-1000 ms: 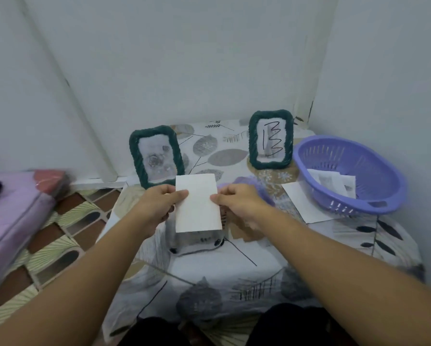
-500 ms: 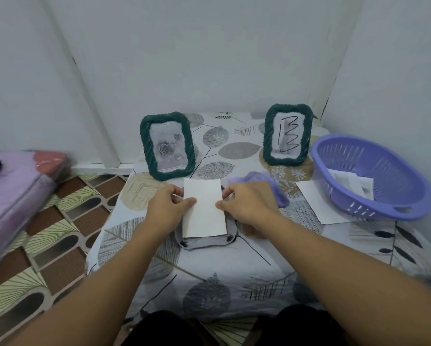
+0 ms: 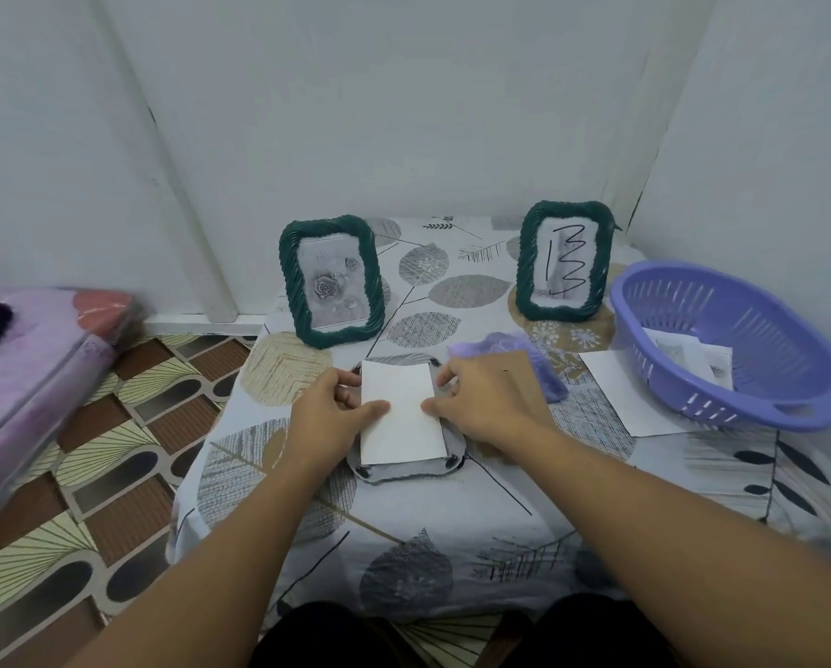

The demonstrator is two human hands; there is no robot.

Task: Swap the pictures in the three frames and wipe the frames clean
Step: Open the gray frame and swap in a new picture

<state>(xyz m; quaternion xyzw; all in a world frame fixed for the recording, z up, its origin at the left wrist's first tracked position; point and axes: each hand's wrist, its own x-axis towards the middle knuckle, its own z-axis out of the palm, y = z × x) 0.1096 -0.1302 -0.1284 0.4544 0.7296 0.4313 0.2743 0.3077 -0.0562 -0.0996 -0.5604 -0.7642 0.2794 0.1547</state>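
A blank white rectangular card (image 3: pixel 400 415) lies on the back of a face-down grey picture frame (image 3: pixel 406 467) at the middle of the leaf-print tablecloth (image 3: pixel 452 547). The left hand (image 3: pixel 328 419) pinches the card's left edge, the right hand (image 3: pixel 481 402) its right edge. Behind stand two green rope-rimmed frames, one with roses (image 3: pixel 331 281), one with a scribble (image 3: pixel 565 262). A purple plastic basket (image 3: pixel 741 344) sits at right.

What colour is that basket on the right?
Purple basket, clearest in the head view.
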